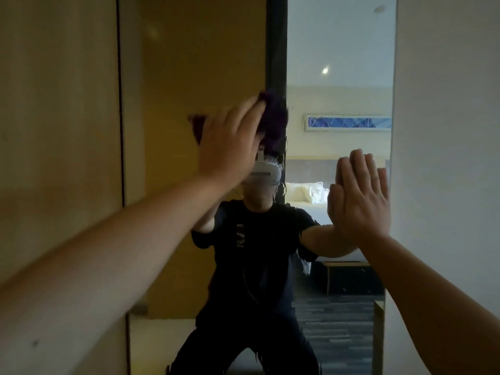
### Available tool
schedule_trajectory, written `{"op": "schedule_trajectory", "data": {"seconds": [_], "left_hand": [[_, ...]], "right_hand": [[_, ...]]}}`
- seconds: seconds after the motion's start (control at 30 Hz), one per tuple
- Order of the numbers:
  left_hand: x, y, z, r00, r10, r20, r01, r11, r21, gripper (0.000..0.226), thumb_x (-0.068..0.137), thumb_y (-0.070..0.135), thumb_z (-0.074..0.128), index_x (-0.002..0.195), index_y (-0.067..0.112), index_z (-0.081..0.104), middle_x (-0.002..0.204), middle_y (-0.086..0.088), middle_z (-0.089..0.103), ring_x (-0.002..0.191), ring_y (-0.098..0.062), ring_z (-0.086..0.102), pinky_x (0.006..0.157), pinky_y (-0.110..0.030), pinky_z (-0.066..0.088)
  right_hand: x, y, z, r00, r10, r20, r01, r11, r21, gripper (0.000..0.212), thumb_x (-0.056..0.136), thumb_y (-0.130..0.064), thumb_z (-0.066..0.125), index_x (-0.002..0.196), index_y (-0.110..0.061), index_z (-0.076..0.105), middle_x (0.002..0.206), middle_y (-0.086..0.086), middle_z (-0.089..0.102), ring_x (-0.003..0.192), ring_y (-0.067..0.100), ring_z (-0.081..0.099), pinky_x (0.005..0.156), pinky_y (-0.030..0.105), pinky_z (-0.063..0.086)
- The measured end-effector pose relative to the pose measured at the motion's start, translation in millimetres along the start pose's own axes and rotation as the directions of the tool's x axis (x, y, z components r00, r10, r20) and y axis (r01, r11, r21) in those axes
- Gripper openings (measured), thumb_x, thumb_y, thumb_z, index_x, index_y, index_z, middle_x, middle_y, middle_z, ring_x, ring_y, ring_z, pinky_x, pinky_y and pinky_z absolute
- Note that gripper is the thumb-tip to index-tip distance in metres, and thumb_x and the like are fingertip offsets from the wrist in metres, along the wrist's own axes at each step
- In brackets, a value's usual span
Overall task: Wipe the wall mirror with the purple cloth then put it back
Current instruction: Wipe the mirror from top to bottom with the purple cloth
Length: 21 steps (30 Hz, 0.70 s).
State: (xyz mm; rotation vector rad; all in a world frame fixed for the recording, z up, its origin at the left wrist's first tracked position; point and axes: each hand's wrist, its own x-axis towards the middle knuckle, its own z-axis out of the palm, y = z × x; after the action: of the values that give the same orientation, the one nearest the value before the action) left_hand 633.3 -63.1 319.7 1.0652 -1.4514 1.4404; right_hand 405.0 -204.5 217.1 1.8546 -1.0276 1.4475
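A tall wall mirror fills the middle of the head view, from a dark left edge to a white wall on the right. My left hand presses a bunched purple cloth flat against the glass at about head height; the cloth shows past my fingers and is blurred. My right hand lies flat on the glass near the mirror's right edge, fingers together and pointing up, holding nothing. The mirror reflects a person in dark clothes and a white headset.
A tan wooden panel stands left of the mirror and a white wall borders it on the right. The reflection shows a bed, a framed blue picture and striped carpet behind me.
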Motion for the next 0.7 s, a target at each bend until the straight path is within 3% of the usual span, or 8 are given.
{"op": "schedule_trajectory", "data": {"seconds": [0.13,0.23,0.3,0.5,0.7], "left_hand": [[84,7,17,0.990,0.108,0.086,-0.117,0.986,0.117,0.043,0.099,0.028,0.040,0.136,0.010,0.052,0.144,-0.009,0.049,0.130,-0.033,0.047,0.106,-0.046,0.035],[101,7,40,0.975,0.051,0.218,-0.084,0.986,0.145,0.046,0.104,0.033,0.037,0.147,0.014,0.038,0.158,-0.006,0.029,0.145,-0.029,0.026,0.116,-0.045,0.022],[86,10,51,0.972,0.040,0.230,-0.079,0.984,0.160,0.050,0.104,0.038,0.036,0.150,0.016,0.034,0.159,-0.006,0.027,0.146,-0.026,0.024,0.118,-0.044,0.017],[-35,46,45,0.949,0.144,0.282,-0.164,0.985,0.050,0.053,0.102,0.034,0.037,0.150,0.013,0.034,0.160,-0.008,0.026,0.148,-0.027,0.021,0.119,-0.049,0.018],[-199,93,37,0.916,0.175,0.360,-0.205,0.978,0.048,0.060,0.093,0.032,0.062,0.147,0.013,0.042,0.158,-0.008,0.030,0.147,-0.026,0.026,0.114,-0.045,0.029]], "right_hand": [[-1,1,1,1.000,-0.014,-0.024,0.014,1.000,0.001,0.054,0.105,-0.040,0.019,0.154,-0.020,0.008,0.165,0.004,0.003,0.153,0.022,-0.003,0.124,0.049,0.004],[0,2,1,0.999,-0.010,-0.037,0.010,1.000,0.006,0.055,0.105,-0.040,0.019,0.155,-0.018,0.015,0.165,0.006,0.008,0.153,0.022,-0.001,0.124,0.049,0.006],[0,3,1,0.999,-0.012,-0.042,0.013,1.000,0.016,0.056,0.105,-0.041,0.017,0.156,-0.016,0.020,0.165,0.008,0.010,0.153,0.023,0.000,0.124,0.049,0.006],[0,2,-2,0.995,-0.037,-0.098,0.045,0.996,0.081,0.057,0.105,-0.041,0.017,0.154,-0.013,0.025,0.164,0.008,0.015,0.153,0.025,0.006,0.122,0.052,0.011],[-1,3,3,0.986,-0.031,-0.165,0.047,0.994,0.094,0.059,0.105,-0.044,0.013,0.152,-0.013,0.033,0.162,0.011,0.024,0.152,0.027,0.013,0.122,0.053,0.014]]}}
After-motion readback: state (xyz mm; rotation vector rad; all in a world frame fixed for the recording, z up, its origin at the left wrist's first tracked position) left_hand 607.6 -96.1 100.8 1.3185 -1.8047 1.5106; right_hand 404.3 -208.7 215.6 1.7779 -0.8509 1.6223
